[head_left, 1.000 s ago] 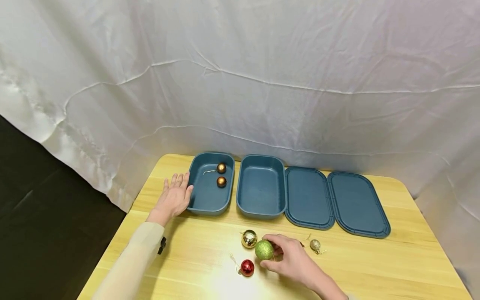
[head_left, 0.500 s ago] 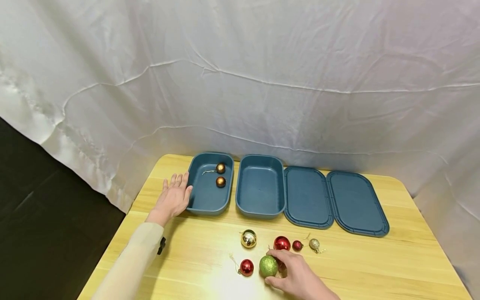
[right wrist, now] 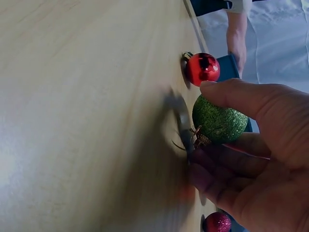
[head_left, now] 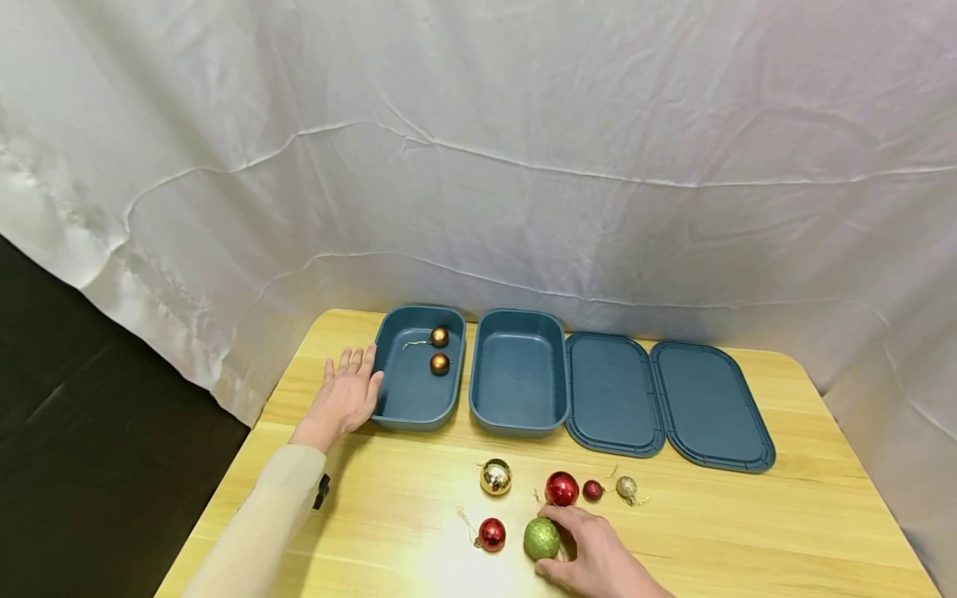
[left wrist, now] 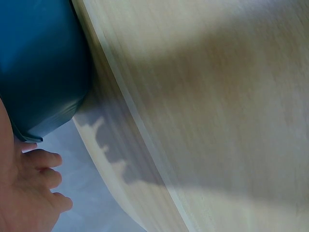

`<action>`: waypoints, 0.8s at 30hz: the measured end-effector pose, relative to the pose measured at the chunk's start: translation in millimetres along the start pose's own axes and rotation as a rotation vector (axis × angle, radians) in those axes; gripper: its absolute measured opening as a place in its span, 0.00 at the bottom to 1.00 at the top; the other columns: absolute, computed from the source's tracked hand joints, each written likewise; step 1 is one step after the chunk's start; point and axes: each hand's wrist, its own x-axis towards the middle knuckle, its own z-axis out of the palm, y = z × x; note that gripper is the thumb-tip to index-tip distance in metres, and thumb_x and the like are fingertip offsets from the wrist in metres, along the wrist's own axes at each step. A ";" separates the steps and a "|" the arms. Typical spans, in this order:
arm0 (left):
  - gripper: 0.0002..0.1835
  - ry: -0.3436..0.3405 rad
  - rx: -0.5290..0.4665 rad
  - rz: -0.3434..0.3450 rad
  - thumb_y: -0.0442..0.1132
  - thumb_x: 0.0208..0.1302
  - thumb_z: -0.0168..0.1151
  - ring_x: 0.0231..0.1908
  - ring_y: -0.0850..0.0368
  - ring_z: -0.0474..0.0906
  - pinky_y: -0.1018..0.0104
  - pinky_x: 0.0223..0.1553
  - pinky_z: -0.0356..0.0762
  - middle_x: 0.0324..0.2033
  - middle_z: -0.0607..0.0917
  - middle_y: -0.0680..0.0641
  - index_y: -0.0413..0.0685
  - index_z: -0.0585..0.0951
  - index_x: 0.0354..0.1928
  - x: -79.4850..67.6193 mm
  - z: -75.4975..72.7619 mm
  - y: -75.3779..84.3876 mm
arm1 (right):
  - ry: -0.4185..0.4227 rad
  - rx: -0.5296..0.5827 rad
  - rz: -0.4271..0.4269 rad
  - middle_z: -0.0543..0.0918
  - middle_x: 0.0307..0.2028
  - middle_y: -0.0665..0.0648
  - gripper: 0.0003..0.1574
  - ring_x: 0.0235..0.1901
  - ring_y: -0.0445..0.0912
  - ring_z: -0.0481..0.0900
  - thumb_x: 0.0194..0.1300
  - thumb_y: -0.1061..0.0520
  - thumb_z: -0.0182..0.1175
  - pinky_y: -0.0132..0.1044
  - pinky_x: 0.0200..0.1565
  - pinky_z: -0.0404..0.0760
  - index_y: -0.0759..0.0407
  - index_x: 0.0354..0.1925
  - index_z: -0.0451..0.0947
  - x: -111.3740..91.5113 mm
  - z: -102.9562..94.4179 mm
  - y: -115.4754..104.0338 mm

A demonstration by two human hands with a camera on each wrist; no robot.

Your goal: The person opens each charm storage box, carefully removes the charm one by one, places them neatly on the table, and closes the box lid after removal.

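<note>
Evidently the right hand [head_left: 598, 552] was grasping the green ball [head_left: 542, 539] between thumb and fingers, low over the near part of the table [head_left: 748, 540]; whether ball and wood touched, I could not tell. The left hand [head_left: 345, 397] gripped nothing: fingers extended, it rested against the outer side of the left box [head_left: 414, 423], in which two brown balls [head_left: 439, 364] lay. Handling, my judgement: a light hold round the ball's widest part would serve best, the gold cap [right wrist: 202, 140] clear of the fingers, the left hand pressing softly so the box would not shift. Crowding noted: the far red ball [head_left: 561, 488] sat just beyond the grasped one, the near red ball [head_left: 492, 534] to its left, the gold ball [head_left: 497, 477] farther off on that side. Any of these could roll if brushed, so I judged lifting safer than sliding. Edges: the right box [head_left: 518, 429] had a raised rim all round, while two lids [head_left: 616, 399] lay flat beside it. Most room for the arm seemed to be rightward, past the silver ball [head_left: 626, 487]; the left hand, by contrast, rested close to the table's left edge, with little space outside it.
</note>
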 end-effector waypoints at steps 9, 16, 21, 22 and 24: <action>0.34 0.002 -0.010 -0.004 0.49 0.86 0.35 0.81 0.27 0.48 0.26 0.79 0.42 0.79 0.59 0.26 0.36 0.50 0.84 0.9 1.2 -1.0 | -0.015 -0.024 0.016 0.86 0.54 0.57 0.38 0.48 0.46 0.83 0.55 0.46 0.81 0.37 0.48 0.85 0.58 0.60 0.82 -1.3 1.6 2.5; 0.35 -0.004 -0.006 -0.002 0.49 0.86 0.34 0.82 0.27 0.46 0.27 0.79 0.42 0.79 0.57 0.26 0.36 0.49 0.84 1.5 1.5 -1.7 | 0.030 -0.056 -0.005 0.86 0.53 0.55 0.37 0.49 0.46 0.84 0.53 0.46 0.82 0.38 0.49 0.85 0.57 0.58 0.84 -2.1 3.7 5.6; 0.35 0.000 -0.011 -0.007 0.49 0.86 0.35 0.81 0.27 0.47 0.27 0.79 0.43 0.79 0.58 0.26 0.36 0.49 0.84 1.0 2.4 -1.9 | 0.055 -0.046 -0.014 0.86 0.53 0.55 0.37 0.47 0.43 0.83 0.52 0.46 0.82 0.37 0.48 0.85 0.56 0.58 0.84 -2.4 4.5 6.9; 0.35 0.001 -0.013 -0.008 0.49 0.86 0.35 0.81 0.27 0.47 0.27 0.79 0.43 0.79 0.58 0.26 0.36 0.49 0.84 0.8 2.5 -1.9 | 0.057 -0.046 -0.016 0.86 0.53 0.55 0.37 0.47 0.43 0.83 0.52 0.46 0.82 0.37 0.48 0.85 0.56 0.58 0.84 -2.5 4.6 7.0; 0.35 0.002 -0.013 -0.008 0.49 0.86 0.34 0.81 0.27 0.47 0.27 0.79 0.43 0.79 0.58 0.26 0.36 0.49 0.84 1.0 2.7 -1.7 | 0.067 -0.047 -0.017 0.86 0.53 0.54 0.38 0.47 0.42 0.83 0.52 0.46 0.82 0.37 0.48 0.85 0.56 0.58 0.84 -2.6 5.2 7.3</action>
